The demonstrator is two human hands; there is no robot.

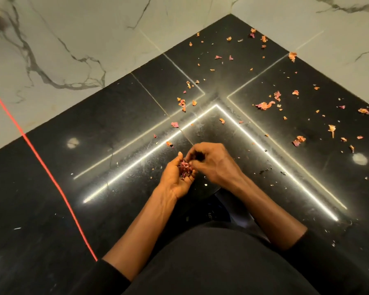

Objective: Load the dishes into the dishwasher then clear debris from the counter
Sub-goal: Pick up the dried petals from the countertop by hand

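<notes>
Here: left hand [175,180] cupped palm-up near the counter's [51,188] front edge, cradling petal scraps [184,169]. Right hand [212,163] over them, fingertips bunched; grip unclear. Loose scraps [264,105] litter back corner and right side.

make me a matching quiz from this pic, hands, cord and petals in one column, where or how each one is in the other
Things
1. left hand
2. right hand
3. red cord
4. loose petals

Places or states
a. fingers curled just above the petal pile
b. scattered on the counter, mostly toward its far corner
c. cupped palm up, holding the petal pile
d. runs across the counter's left side

Pairs: 1-c, 2-a, 3-d, 4-b
</notes>
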